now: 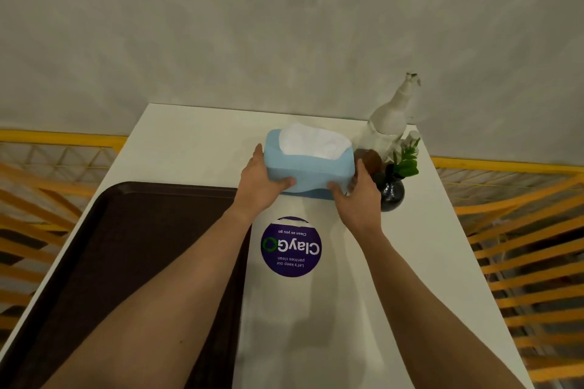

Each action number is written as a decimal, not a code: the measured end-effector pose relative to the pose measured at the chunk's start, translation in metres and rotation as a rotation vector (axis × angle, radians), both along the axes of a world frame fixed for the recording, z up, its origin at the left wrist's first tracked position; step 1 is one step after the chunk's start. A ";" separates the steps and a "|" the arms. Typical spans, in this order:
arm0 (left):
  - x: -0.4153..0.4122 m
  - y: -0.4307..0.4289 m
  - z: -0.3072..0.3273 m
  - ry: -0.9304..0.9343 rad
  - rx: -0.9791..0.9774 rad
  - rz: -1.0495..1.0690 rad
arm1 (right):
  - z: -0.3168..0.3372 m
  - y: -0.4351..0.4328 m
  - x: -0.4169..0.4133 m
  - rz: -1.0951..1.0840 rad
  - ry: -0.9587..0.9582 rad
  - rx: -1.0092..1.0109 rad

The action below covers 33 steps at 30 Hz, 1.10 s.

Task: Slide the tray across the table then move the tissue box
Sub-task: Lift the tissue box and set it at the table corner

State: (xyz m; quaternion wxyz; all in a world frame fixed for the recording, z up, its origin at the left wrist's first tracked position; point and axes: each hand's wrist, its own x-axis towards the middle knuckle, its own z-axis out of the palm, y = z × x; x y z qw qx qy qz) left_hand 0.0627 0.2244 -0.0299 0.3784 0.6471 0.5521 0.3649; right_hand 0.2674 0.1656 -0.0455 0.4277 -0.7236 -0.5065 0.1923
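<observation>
- We see the light blue soft-sided tissue box, white tissue bulging from its top opening, near the far edge of the white desk, its near side tipped up slightly.
- Our left hand clasps the box's left end, thumb pressed on the near face and fingers wrapped behind.
- Our right hand grips the right end the same way, so the box sits squeezed between both palms.
- Just right of the box, touching or nearly so, stand a small dark round vase with green leaves and a white spray bottle; a brown rounded object between them is partly hidden.
- The dark brown rectangular plastic tray lies flat on the desk's left side, under our left forearm, its far right corner near the box.
- A round purple "ClayGo" sticker lies on the desk between our forearms.
</observation>
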 end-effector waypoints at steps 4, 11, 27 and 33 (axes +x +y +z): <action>0.001 0.000 -0.001 -0.028 0.012 0.009 | 0.004 0.004 0.001 0.026 -0.029 0.002; -0.010 0.000 0.014 -0.082 0.034 0.016 | 0.016 0.003 -0.004 0.029 0.056 0.051; -0.144 0.013 0.071 -0.035 0.201 0.113 | 0.061 0.031 -0.128 0.108 0.149 0.177; -0.211 0.026 0.075 -0.009 0.198 0.117 | 0.062 0.045 -0.194 0.112 0.141 0.180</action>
